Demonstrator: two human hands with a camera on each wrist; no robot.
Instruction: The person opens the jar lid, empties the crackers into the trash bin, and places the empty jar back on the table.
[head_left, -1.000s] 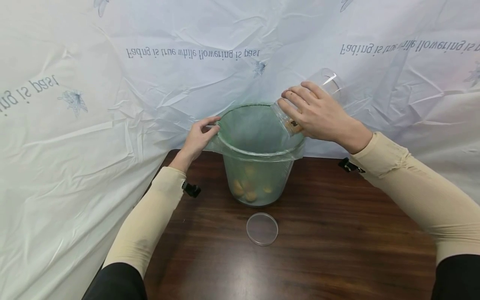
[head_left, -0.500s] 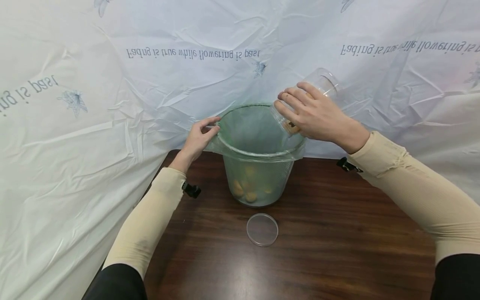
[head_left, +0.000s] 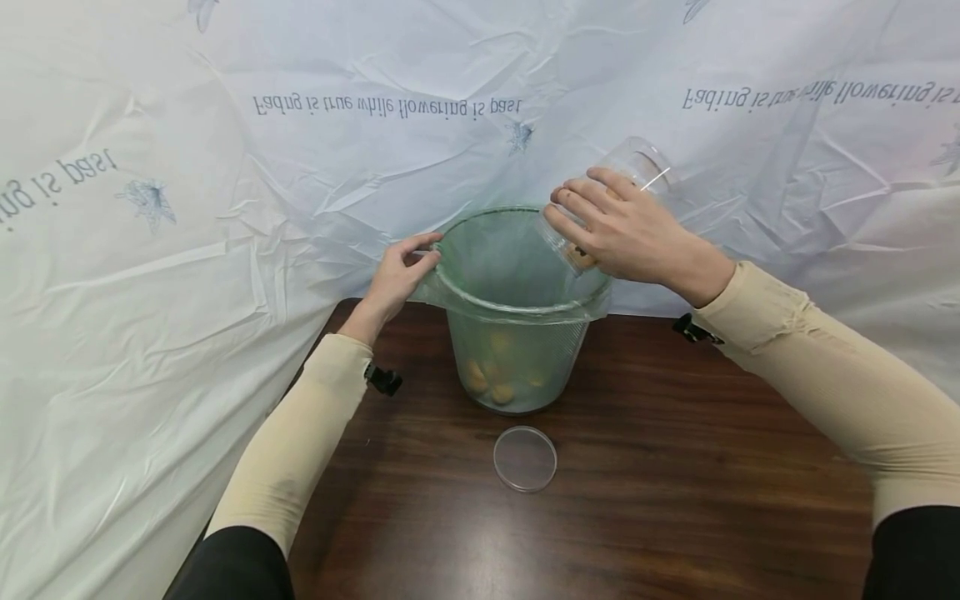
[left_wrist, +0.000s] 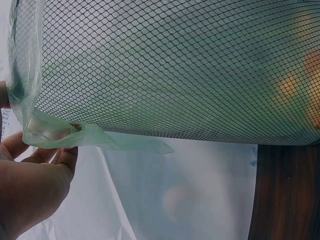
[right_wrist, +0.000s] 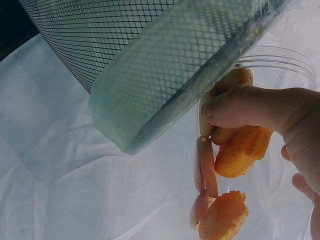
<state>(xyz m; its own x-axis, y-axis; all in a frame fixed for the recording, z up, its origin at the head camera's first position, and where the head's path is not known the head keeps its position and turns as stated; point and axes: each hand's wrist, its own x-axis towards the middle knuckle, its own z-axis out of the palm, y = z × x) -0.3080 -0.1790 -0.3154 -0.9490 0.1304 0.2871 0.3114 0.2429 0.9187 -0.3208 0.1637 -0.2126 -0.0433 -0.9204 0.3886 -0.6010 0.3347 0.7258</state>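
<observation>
A wire-mesh wastebasket (left_wrist: 150,65) stands upright, lined with a thin green bin bag (head_left: 495,308) folded over its rim. My left hand (head_left: 399,271) holds the left side of the rim, thumb and fingers about the bag's edge. Over the right side, my right hand (head_left: 630,229) grips a clear plastic jar (head_left: 637,158), its mouth tilted down into the basket. In the right wrist view, orange pieces (right_wrist: 223,220) and pinkish elongated pieces (right_wrist: 207,167) lie inside the jar, partly hidden by my thumb. Several blurred orange lumps (head_left: 501,392) show through the basket's lower wall.
A round clear lid (head_left: 525,458) lies on the dark wooden table (head_left: 675,467) in front of the wastebasket. White printed sheeting (head_left: 360,167) hangs behind and to the left, close to the basket.
My right hand has shifted slightly left with the tilted jar, its mouth a little further over the basket. The left hand, wastebasket and lid stay in place.
</observation>
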